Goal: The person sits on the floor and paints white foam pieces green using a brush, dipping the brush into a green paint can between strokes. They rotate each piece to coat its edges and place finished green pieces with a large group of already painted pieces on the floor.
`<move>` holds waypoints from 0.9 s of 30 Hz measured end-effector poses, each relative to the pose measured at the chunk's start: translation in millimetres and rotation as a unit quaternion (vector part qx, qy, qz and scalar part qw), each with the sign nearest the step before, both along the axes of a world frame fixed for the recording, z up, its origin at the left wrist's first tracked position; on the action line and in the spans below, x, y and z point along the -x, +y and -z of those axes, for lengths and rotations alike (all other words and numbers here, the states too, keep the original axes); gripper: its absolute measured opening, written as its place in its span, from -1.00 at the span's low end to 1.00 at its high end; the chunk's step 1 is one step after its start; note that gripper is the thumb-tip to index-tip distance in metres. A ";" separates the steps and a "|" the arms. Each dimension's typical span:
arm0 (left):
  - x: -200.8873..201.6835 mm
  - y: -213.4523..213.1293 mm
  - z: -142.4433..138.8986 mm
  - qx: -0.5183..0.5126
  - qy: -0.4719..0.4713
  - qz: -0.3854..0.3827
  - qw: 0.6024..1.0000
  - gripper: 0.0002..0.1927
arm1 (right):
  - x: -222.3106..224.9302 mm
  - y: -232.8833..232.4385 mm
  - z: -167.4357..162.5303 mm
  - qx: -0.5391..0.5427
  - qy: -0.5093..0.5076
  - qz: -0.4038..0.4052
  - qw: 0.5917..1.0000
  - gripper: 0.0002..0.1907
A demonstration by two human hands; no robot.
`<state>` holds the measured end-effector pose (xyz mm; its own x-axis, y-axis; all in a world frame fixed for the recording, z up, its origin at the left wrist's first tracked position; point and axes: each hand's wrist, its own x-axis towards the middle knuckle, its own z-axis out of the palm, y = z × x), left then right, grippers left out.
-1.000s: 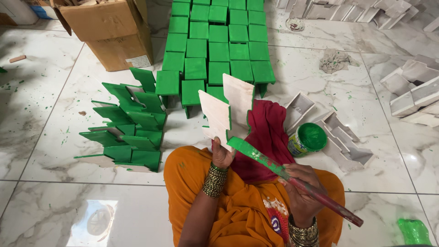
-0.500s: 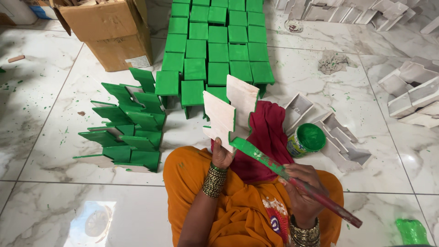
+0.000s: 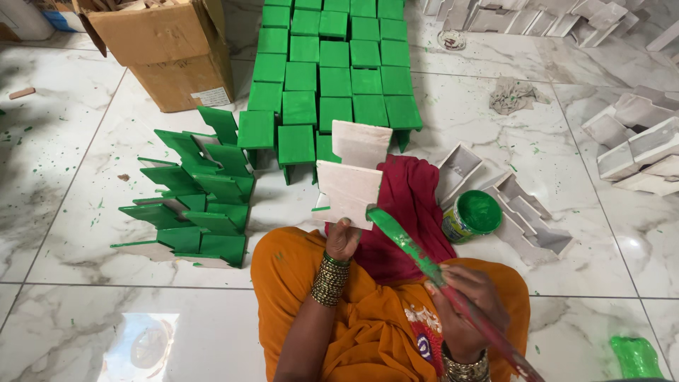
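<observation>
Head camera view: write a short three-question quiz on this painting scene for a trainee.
1. True or false: the left hand holds an unpainted white stepped piece.
2. The right hand holds: A) a cloth B) a paintbrush C) a knife?
3. What colour is the paint in the open tin?

Key: 1 true. 2 B, its tip meeting the piece's lower edge. 3 green, like the painted pieces laid in rows on the floor.

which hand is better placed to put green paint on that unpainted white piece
Right. The right hand holds the brush, its green tip touching the white piece's lower edge. The left hand is occupied gripping that piece from below.
</observation>
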<state>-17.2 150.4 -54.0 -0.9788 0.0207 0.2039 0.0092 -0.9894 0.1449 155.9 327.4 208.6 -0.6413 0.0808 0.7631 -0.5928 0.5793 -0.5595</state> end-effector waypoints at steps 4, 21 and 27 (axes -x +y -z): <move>2.7 0.2 5.6 -0.023 0.005 -0.001 1.000 -0.48 | -0.9 -7.4 -9.9 -0.038 0.028 0.011 0.999 -0.65; 4.6 0.8 10.5 0.003 -0.032 -0.002 0.999 -0.53 | -5.6 -6.7 -22.0 -0.062 0.016 -0.006 0.998 -0.69; 5.0 -0.4 8.7 0.003 -0.020 0.009 1.000 -0.59 | -6.2 -2.7 -28.9 -0.070 -0.009 -0.034 0.997 -0.70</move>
